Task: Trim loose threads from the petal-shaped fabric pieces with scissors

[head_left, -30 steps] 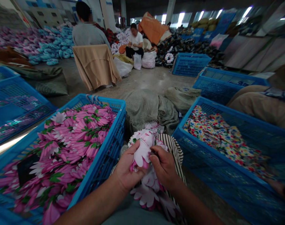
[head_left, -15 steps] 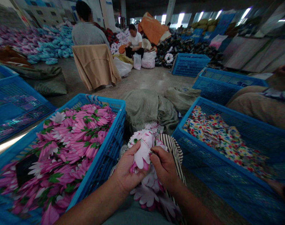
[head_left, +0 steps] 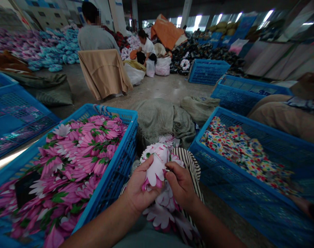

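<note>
White-and-pink petals [head_left: 154, 169] are gripped by the left hand [head_left: 137, 186]; the right hand [head_left: 180, 182] pinches closed (contents unclear) beside them, near striped fabric's [head_left: 191, 160] right edge.

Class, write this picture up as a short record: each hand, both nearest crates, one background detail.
Left hand: holds a white and pink petal piece
Right hand: pinched beside it; anything gripped is unclear
Left crate: blue, heaped with pink flower pieces
Right crate: blue, holding multicoloured patterned pieces
Background: person in grey, tan cloth behind
</note>
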Available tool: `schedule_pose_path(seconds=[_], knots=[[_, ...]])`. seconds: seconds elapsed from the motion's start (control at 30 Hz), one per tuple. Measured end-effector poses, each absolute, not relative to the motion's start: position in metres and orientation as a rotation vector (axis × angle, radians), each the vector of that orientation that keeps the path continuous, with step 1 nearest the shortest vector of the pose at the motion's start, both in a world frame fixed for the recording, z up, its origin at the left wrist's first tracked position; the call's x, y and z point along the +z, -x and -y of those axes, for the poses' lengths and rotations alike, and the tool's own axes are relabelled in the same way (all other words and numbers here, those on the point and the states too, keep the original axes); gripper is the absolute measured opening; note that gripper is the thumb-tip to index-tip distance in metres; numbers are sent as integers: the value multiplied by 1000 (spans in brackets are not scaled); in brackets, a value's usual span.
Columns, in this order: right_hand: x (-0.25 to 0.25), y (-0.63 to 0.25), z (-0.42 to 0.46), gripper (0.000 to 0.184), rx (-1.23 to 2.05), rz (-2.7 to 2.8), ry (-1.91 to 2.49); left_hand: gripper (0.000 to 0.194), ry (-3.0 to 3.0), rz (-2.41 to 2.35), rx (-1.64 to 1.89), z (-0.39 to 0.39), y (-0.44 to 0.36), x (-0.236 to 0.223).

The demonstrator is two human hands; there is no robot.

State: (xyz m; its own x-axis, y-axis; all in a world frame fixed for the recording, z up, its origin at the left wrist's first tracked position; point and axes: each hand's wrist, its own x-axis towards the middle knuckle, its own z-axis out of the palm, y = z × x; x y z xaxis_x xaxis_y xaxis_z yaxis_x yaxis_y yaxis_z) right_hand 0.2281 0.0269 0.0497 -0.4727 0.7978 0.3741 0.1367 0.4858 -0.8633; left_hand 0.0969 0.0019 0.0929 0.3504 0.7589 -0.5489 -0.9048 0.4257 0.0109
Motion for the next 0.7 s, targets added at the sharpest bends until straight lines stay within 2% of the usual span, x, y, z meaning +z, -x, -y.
schedule_pose_path(seconds=[0.5, 0.7], knots=[[50, -228, -26, 20, 1029, 1866, 768, 37, 289, -429, 1102, 0, -97, 89], [44, -226, -31, 25, 1447, 1290, 807, 34, 283, -509, 1117, -2, -96, 88]])
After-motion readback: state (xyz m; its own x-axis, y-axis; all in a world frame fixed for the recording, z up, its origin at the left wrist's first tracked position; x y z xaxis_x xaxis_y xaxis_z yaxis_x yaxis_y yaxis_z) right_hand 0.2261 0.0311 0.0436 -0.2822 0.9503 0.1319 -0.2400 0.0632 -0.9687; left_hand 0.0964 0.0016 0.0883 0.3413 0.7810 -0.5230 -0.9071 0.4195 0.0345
